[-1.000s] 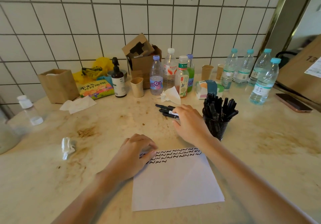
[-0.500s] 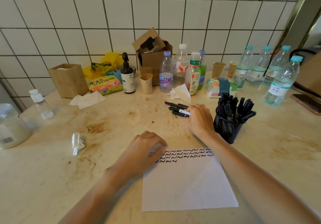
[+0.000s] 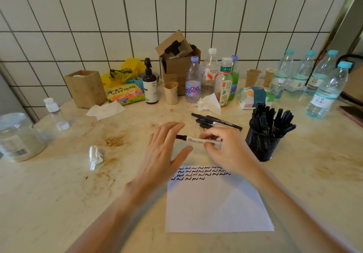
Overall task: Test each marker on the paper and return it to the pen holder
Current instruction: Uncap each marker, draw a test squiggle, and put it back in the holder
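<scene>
Open room: bare counter (image 3: 59,203) left of the paper (image 3: 216,203).
Right hand (image 3: 225,150): pinches marker (image 3: 196,140), above the paper's far edge.
Left hand (image 3: 165,152): fingers spread, at the marker's black cap.
Pen holder (image 3: 263,146): just right of right hand.

Open countertop (image 3: 59,203) left of paper (image 3: 216,203), broken only by crumpled tissue (image 3: 95,156) and, farther left, jar (image 3: 18,137) and small bottle (image 3: 56,114). Back edge crowded: wooden box (image 3: 85,88), pump bottle (image 3: 150,85), cardboard box (image 3: 176,62), drink bottles (image 3: 211,76). Right side narrowed by pen holder (image 3: 263,146), bristling with markers, and water bottles (image 3: 326,90). Loose markers (image 3: 216,121) lying between tissue (image 3: 210,104) and both hands.
</scene>
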